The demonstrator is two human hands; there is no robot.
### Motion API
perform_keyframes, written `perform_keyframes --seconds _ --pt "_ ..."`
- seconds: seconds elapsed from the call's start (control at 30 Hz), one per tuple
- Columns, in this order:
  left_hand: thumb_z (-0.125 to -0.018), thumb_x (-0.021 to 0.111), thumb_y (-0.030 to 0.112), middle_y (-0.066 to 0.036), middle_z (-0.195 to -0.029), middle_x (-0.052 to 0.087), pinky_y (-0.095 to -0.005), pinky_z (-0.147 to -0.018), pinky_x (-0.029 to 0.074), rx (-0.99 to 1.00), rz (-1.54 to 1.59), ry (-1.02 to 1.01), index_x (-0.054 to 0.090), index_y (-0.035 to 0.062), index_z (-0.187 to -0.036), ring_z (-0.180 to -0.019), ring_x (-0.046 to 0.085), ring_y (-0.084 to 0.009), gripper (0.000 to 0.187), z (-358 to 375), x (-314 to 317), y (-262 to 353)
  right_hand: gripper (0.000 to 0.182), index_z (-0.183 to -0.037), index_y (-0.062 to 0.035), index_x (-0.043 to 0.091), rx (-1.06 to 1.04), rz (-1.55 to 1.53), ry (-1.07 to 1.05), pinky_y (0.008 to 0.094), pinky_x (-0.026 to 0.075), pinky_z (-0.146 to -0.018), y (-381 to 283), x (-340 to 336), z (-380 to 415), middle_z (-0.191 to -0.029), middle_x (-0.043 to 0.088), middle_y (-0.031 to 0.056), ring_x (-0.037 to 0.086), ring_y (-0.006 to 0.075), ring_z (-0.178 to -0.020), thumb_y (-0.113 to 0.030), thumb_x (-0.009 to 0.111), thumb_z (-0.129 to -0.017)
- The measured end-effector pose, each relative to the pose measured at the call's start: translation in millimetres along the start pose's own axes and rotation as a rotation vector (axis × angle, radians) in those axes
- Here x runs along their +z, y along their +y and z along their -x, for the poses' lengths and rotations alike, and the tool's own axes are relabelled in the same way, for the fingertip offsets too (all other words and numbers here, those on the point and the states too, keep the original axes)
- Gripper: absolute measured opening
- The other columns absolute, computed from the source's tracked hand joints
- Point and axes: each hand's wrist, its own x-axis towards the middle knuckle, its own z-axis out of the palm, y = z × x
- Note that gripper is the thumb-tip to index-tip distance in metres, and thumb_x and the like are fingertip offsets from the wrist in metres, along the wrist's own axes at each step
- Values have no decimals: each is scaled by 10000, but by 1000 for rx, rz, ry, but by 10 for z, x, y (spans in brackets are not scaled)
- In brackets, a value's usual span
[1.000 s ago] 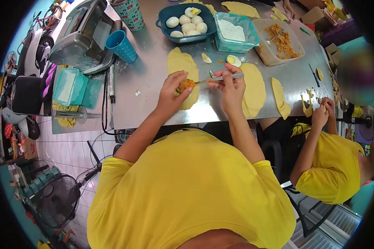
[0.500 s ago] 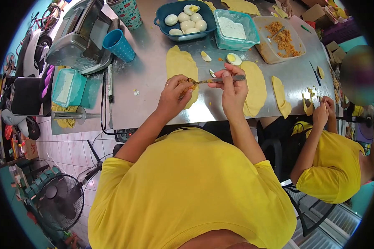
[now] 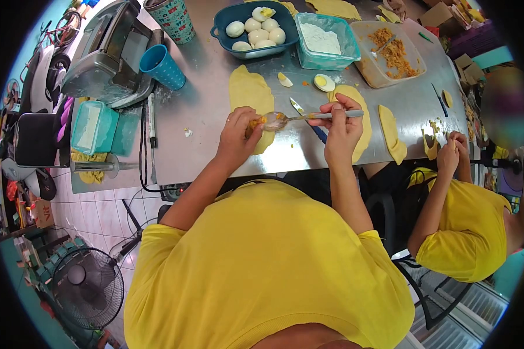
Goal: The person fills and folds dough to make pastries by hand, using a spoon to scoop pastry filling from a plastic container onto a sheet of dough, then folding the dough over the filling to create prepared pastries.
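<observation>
My left hand (image 3: pixel 234 139) is curled around a portion of orange filling (image 3: pixel 254 124), over the left dough sheet (image 3: pixel 251 87). Whether dough lies under the filling in the palm is hidden. In my right hand (image 3: pixel 342 125) is the handle of a metal spoon (image 3: pixel 300 118), its bowl right beside the filling. Below the spoon, partly covered, a knife (image 3: pixel 297 106) with a blue handle lies on the table. Under and beside my right hand is a second dough sheet (image 3: pixel 360 136). An egg wedge (image 3: pixel 284 80) and a halved boiled egg (image 3: pixel 324 82) lie just beyond.
A blue bowl of boiled eggs (image 3: pixel 215 30), a tub of flour (image 3: pixel 322 42) and a container of orange filling (image 3: pixel 410 55) stand at the back. A blue cup (image 3: pixel 164 67) and pasta machine (image 3: pixel 108 55) are left. Another person's hands (image 3: pixel 453 154) work at right.
My right hand has moved to the right, drawing the spoon back from the filling so its bowl now shows. The knife's blue handle has come into view.
</observation>
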Motion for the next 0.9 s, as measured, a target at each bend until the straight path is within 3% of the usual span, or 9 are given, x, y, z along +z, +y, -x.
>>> perform_keyframes --seconds 0.33,0.53,0.6,0.7,0.77,0.9 --pt "-814 658 80 -151 -1087 572 -333 -841 463 63 -16 -51 665 41 -1013 -978 578 -285 203 26 -13 -20 192 -1106 13 444 123 -173 130 291 571 -556 64 -62 -40 -843 545 105 577 153 -649 -87 436 -942" --pt "-816 628 63 -158 -1094 568 -361 -832 465 116 -37 -50 650 82 -1105 -956 570 -301 290 22 -3 -11 196 -1103 0 422 238 -281 185 313 579 -552 30 -136 -92 -828 534 111 575 168 -623 -53 425 -915" --pt "-862 597 73 -160 -1133 551 -339 -878 450 148 -44 -105 585 47 -1188 -1014 561 -285 327 25 -25 -13 205 -1110 -5 418 228 -312 221 324 578 -551 39 -209 -148 -819 535 115 577 178 -613 -47 430 -909" --pt "-888 569 69 -146 -1115 551 -319 -881 444 1 53 -88 546 4 -1208 -1017 555 -255 327 13 -25 21 200 -1105 -11 422 178 -361 285 333 580 -550 -8 -402 -255 -813 551 119 591 195 -623 -54 451 -911" --pt "-892 555 67 -164 -1077 563 -314 -850 450 -128 255 53 552 -26 -1146 -957 568 -263 271 45 22 -40 168 -1073 -19 444 -40 -454 349 371 584 -597 -65 -640 -394 -819 574 125 606 215 -636 -81 477 -921" --pt "-893 564 86 -171 -1056 576 -316 -855 451 -115 175 61 558 -40 -1093 -956 578 -269 236 66 -25 -161 142 -1016 -16 473 -298 -589 473 460 556 -767 -274 -1156 -870 -858 594 138 624 273 -738 -133 489 -937"
